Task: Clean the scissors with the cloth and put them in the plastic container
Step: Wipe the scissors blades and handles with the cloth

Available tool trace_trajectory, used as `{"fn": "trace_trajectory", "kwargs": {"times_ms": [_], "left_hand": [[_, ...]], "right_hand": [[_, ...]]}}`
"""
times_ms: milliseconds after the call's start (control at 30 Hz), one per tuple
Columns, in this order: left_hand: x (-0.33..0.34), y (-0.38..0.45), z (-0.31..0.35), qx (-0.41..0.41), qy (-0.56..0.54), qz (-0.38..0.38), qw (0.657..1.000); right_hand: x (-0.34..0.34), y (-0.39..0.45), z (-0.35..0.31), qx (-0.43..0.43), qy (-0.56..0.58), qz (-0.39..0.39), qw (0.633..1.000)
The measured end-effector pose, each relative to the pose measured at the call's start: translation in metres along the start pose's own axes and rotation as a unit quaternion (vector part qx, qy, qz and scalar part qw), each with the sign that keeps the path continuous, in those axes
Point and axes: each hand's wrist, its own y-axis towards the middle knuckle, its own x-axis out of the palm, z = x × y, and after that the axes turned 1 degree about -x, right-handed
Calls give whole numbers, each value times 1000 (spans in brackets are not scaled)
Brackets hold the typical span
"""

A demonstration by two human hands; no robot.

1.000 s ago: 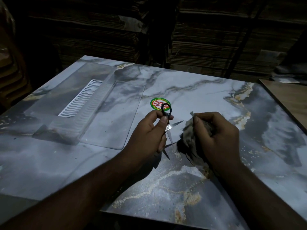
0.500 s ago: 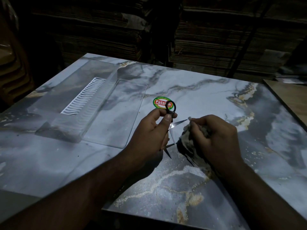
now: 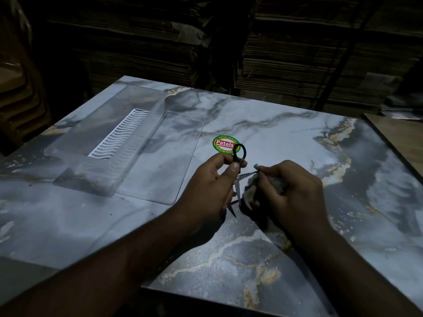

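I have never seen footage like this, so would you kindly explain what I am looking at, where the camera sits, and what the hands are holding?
There is no machine here: these are a person's two bare hands, filmed by a wide-angle camera worn on the head, looking forward and down. The left hand pinches a small pair of scissors just below the black handle loop, with the blades spread open. The right hand has its grip on a crumpled cloth and presses it to the tip of one blade. Under them is a marble-patterned table with a round green and red sticker. To the left lies a clear plastic container with its flat lid beside it. Stacked cardboard fills the dark background.
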Motion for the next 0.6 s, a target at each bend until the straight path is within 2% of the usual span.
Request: {"fn": "trace_trajectory", "kwargs": {"times_ms": [133,267,467,600], "left_hand": [[1,-1,0,16,37,-8,999],[-1,1,-1,-4,21,1,1000],[-1,2,-1,-11,58,-14,998],[-2,2,0,-22,42,-18,999]], "right_hand": [[-10,1,5,67,49,43,996],[-12,0,-8,9,78,69,994],[-1,-5,-8,-96,37,-42,994],[-1,-7,-6,-124,32,-63,990]]}}
